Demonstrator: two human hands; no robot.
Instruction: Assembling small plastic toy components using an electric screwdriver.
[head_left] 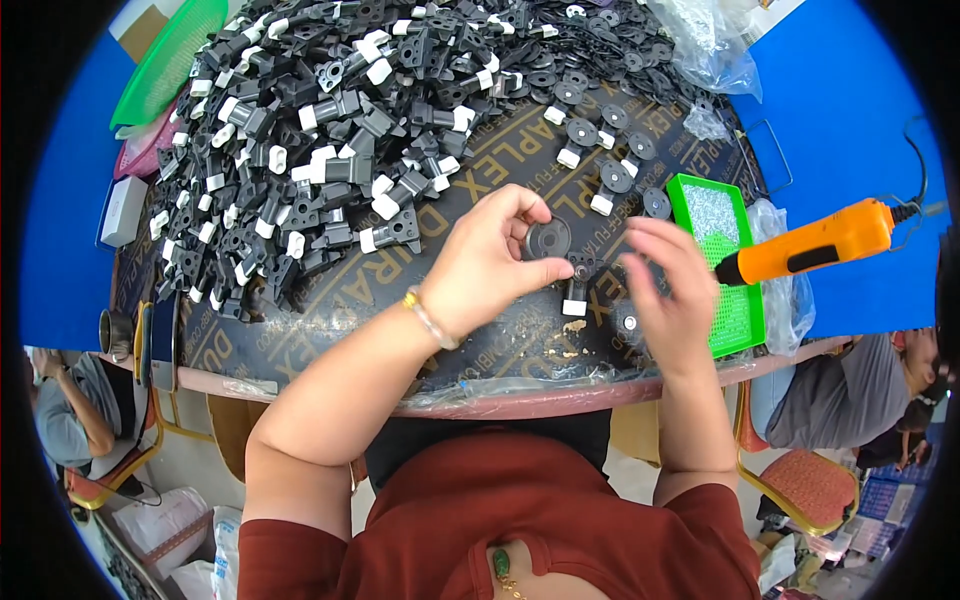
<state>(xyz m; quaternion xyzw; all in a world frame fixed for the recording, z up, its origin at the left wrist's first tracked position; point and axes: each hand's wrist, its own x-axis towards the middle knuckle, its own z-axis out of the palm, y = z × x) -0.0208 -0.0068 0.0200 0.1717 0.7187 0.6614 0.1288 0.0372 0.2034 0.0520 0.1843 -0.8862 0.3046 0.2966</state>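
A black disc (553,240) sits pinched between your left hand's (478,262) thumb and fingers, over the table's (480,345) middle. Your right hand (677,300), apart from it, holds its fingers spread, near a green tray (757,310) and orange screwdriver (825,243). Black-and-white parts (340,140) heap far left.

A dark, printed worktable (325,325) extends beneath the fingers (522,203); its pinkish edge (500,403) curves nearer the wearer. A blue surface (80,215) lies left of the fingers, a second blue surface (840,90) right. Gold-framed orange chairs (810,485) stand nearer the wearer, far left and right, over pale floor (632,492).
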